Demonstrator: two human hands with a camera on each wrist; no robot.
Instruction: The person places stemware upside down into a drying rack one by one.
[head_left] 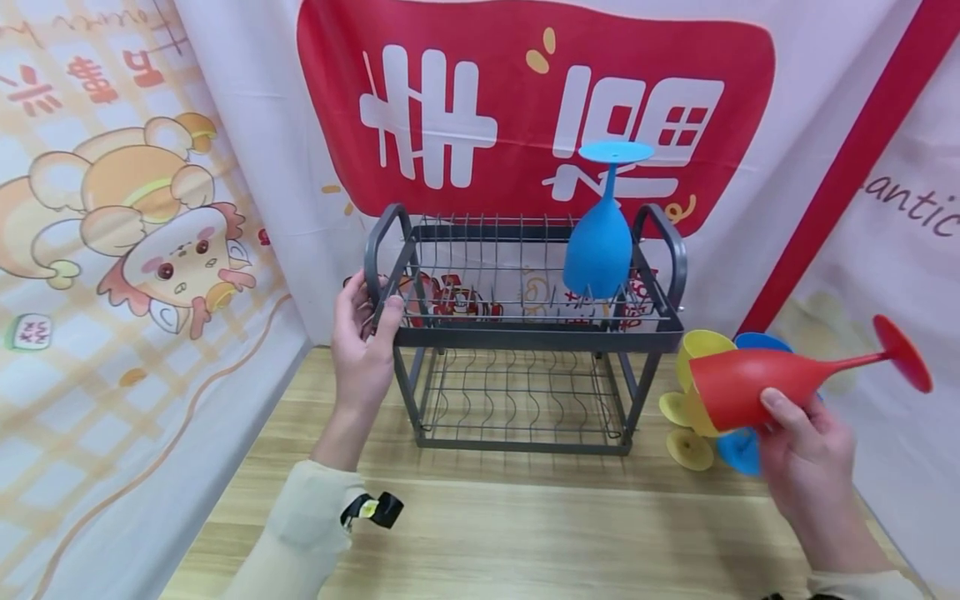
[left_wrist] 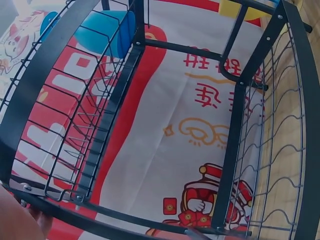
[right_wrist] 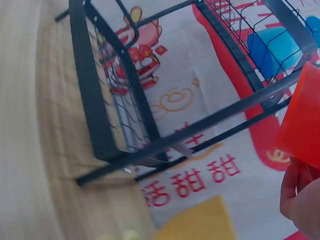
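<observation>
Two things are held: the left hand (head_left: 362,342) grips the dish rack (head_left: 525,338); the right hand (head_left: 813,454) pinches a sideways red goblet (head_left: 753,379), which a loosened pinch could drop.

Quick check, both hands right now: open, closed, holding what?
Left hand: closed, holding the dish rack at its upper left end.
Right hand: closed, holding the red wine glass.

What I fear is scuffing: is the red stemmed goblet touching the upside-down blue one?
Apart. The head view shows a gap between the red goblet and blue goblet, with the dark metal rack's right handle in it.
</observation>
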